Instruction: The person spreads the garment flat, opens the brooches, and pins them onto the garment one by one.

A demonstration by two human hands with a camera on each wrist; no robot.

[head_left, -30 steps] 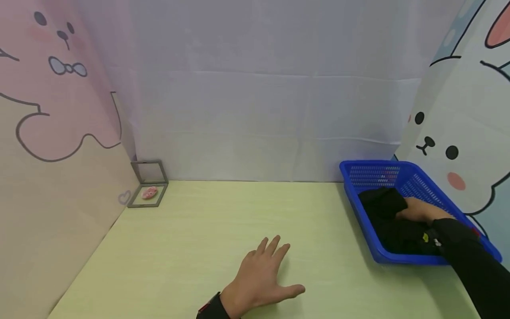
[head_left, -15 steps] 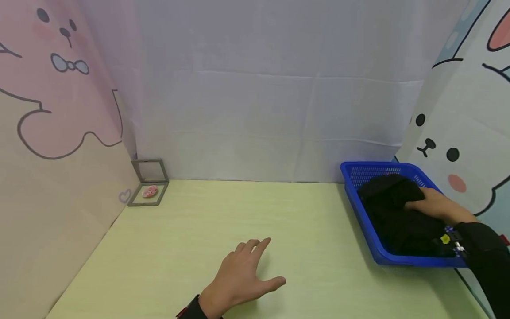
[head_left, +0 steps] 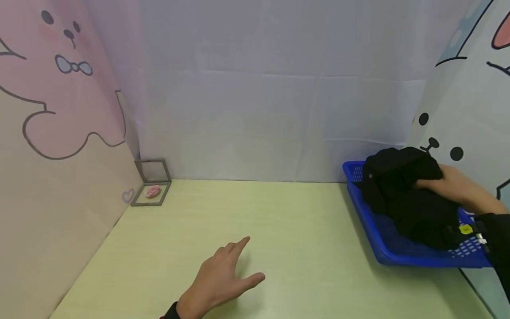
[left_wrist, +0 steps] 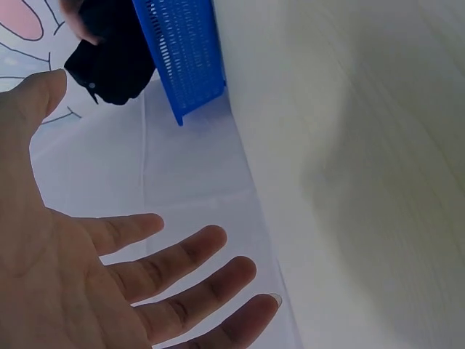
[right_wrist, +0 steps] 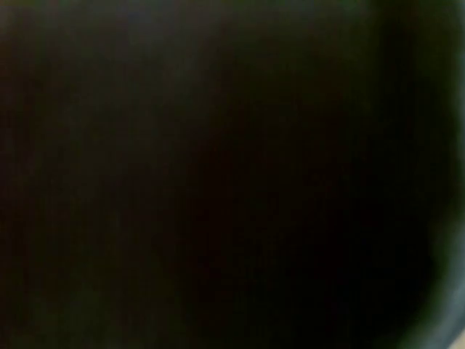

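My right hand (head_left: 458,186) grips a soft bundle of black cloth (head_left: 406,199), its thumb pressed into the fabric. The bundle is raised above the blue perforated basket (head_left: 366,230), its lower part overlapping the basket's inside in the head view. A small round stud shows on the cloth, which also appears in the left wrist view (left_wrist: 116,54). Dark blur fills nearly all of the right wrist view. My left hand (head_left: 217,279) is held over the table with fingers spread and nothing in it; its palm (left_wrist: 58,269) shows in the left wrist view.
In the far left corner of the pale yellow-green table (head_left: 255,212) stands a grey hinged frame (head_left: 146,204), opened up, with a pink lump (head_left: 152,191) in it. A white cloth backdrop (head_left: 255,110) and cartoon-printed side sheets (head_left: 79,124) border the table.
My right hand has lifted the black cloth up from inside the basket, baring the basket's floor. My left hand has drifted left and slightly toward me.
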